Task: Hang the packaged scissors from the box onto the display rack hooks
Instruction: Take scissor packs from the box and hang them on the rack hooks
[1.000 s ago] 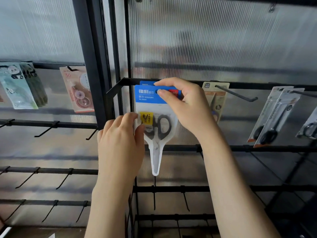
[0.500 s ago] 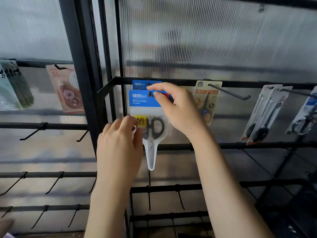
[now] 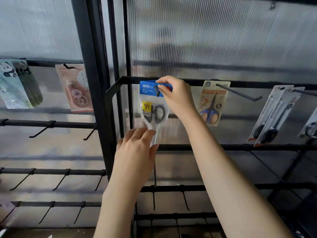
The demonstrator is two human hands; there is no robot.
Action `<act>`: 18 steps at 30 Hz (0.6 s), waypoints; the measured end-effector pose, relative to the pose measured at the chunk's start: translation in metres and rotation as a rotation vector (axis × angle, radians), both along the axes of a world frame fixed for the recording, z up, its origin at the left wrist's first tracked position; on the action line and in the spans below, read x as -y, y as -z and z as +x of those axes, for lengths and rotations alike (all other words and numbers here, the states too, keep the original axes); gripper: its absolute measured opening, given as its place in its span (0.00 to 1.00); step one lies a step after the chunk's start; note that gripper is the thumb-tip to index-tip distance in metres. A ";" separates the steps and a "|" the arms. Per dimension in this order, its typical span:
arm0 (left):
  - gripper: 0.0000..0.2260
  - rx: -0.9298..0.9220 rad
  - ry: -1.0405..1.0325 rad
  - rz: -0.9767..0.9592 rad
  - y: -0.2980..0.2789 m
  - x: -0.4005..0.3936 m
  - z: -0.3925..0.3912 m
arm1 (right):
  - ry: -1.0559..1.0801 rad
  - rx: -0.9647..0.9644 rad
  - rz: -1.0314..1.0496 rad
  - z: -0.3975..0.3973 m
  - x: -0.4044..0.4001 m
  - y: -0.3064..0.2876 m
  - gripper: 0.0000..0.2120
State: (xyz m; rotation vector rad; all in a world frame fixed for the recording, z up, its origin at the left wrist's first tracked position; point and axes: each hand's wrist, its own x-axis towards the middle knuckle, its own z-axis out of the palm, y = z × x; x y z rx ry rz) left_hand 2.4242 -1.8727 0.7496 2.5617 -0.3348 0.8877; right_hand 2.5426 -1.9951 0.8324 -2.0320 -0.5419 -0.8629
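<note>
I am at the hanging step, with the scissors pack up against the top rail of the display rack. My right hand pinches the blue header card right under that rail, thumb and forefinger closed on the card near its hang hole. My left hand steadies the pack's lower end well below the rail, fingers and thumb closed lightly on the white tip. The pack hangs upright, its header touching or just short of the rail; I cannot tell whether the hole is already over a hook, because my right fingers hide that spot.

Further right along the same rail, a pack of blue-handled scissors already hangs, and an empty hook juts out beside it.

As I judge it, the next move calls for sliding the header fully back along the hook toward the rail, then letting go with the lower hand first and checking that the pack swings free and stays hung. The box is not in view.
</note>
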 end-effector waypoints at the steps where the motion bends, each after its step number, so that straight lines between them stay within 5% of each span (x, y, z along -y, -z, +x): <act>1: 0.17 -0.004 0.003 -0.005 0.001 0.000 0.000 | 0.008 -0.001 -0.012 0.004 0.000 -0.001 0.08; 10: 0.15 0.001 0.070 -0.018 0.014 0.015 0.008 | 0.162 0.026 -0.114 0.009 0.015 0.009 0.14; 18: 0.16 -0.160 0.277 0.018 0.049 0.086 0.013 | 0.410 0.026 -0.122 -0.057 0.099 0.103 0.14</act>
